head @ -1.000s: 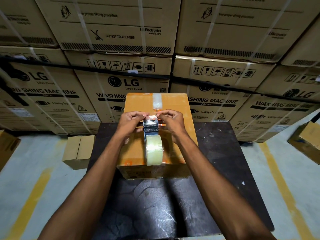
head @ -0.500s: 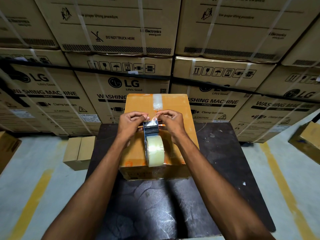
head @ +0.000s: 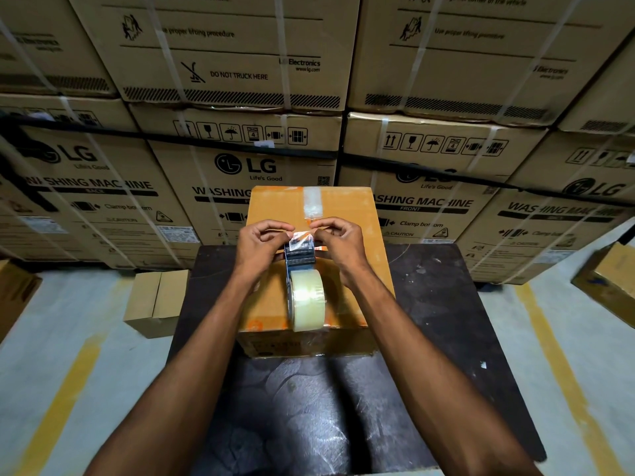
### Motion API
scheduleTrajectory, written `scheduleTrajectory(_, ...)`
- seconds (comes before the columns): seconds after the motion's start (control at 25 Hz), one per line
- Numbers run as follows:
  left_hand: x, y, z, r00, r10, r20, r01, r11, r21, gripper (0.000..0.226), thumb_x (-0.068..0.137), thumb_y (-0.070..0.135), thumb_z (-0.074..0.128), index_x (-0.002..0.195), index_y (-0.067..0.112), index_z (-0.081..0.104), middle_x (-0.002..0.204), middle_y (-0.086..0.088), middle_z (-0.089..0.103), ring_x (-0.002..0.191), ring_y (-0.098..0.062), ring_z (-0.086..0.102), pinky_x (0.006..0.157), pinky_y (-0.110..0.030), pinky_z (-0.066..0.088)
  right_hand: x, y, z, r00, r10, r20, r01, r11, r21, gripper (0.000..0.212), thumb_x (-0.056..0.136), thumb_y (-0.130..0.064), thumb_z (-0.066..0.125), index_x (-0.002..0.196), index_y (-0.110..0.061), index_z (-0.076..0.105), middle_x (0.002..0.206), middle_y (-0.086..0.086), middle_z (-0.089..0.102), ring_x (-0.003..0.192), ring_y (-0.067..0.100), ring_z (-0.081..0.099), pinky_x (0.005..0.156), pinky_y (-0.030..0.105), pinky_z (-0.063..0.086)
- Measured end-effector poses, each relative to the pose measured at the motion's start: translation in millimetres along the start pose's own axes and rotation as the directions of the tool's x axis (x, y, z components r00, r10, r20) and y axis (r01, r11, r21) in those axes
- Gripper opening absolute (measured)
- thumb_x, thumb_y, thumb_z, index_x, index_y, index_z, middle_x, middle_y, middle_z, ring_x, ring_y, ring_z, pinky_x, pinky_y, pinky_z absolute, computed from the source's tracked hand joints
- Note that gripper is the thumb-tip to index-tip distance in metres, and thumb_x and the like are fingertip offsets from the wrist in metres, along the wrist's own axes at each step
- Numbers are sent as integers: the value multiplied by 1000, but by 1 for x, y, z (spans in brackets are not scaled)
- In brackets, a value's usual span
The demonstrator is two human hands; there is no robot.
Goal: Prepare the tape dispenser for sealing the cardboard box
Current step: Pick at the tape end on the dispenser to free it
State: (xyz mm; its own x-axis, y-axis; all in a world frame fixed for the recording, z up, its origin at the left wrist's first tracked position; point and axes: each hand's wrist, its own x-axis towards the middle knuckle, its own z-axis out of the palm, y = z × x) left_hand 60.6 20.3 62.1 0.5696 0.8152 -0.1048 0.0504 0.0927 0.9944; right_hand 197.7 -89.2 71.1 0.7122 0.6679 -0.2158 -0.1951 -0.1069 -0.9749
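Note:
An orange-brown cardboard box (head: 347,214) stands on a dark table (head: 446,304), with a short strip of clear tape on its far top seam. On top of the box rests a tape dispenser (head: 299,261) with a dark blue frame and a roll of clear tape (head: 307,302) facing me. My left hand (head: 259,245) and my right hand (head: 338,243) sit on either side of the dispenser's far end. Both pinch the loose end of the clear tape (head: 299,241) between thumb and fingers, stretched over the dispenser's head.
Stacked washing machine cartons (head: 240,159) with straps form a wall right behind the table. A small carton (head: 154,302) sits on the floor at the left, another carton (head: 611,283) at the right. Yellow lines run along the grey floor on both sides.
The hands stay at the dispenser's head. The pinched tape end has shifted slightly and now lies flatter across the head; the dispenser and box have not moved.

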Motion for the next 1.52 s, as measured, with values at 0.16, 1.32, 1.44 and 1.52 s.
scheduleTrajectory(0.16, 1, 1, 0, 1000, 3, 13, -3, 1000, 25, 16, 95, 0, 72, 95, 14, 80, 102, -3, 81, 95, -13, 77, 67, -22, 62, 1, 0, 1, 1000, -20, 1, 20, 1000, -21, 17, 93, 4, 69, 93, -10, 78, 99, 7, 78, 88, 20, 74, 74, 44, 67)
scheduleTrajectory(1.32, 7, 0, 1, 997, -62, -37, 62, 998, -4, 14, 84, 7, 86, 96, 9, 79, 93, -10, 82, 82, -14, 79, 65, -24, 62, 8, 3, -3, 999, 38, 30, -39, 999, 33, 24, 92, -3, 76, 113, -8, 66, 103, 24, 78, 90, 29, 77, 69, 42, 66)
scheduleTrajectory(1.44, 6, 0, 1, 996, -77, -43, 77, 997, -7, 14, 84, 7, 86, 96, 10, 79, 93, -8, 82, 82, -14, 78, 64, -24, 62, 8, 1, -10, 989, 130, 65, -138, 978, 159, 36, 91, -5, 78, 124, -6, 64, 107, 19, 79, 90, 27, 77, 67, 38, 67)
scheduleTrajectory(1.52, 6, 0, 1, 996, -80, -41, 80, 997, -8, 15, 84, 9, 86, 97, 10, 79, 92, -8, 83, 82, -14, 78, 64, -25, 61, 10, 1, -13, 982, 172, 75, -185, 959, 214, 33, 94, -14, 77, 123, -6, 65, 110, 20, 78, 86, 25, 76, 67, 38, 67)
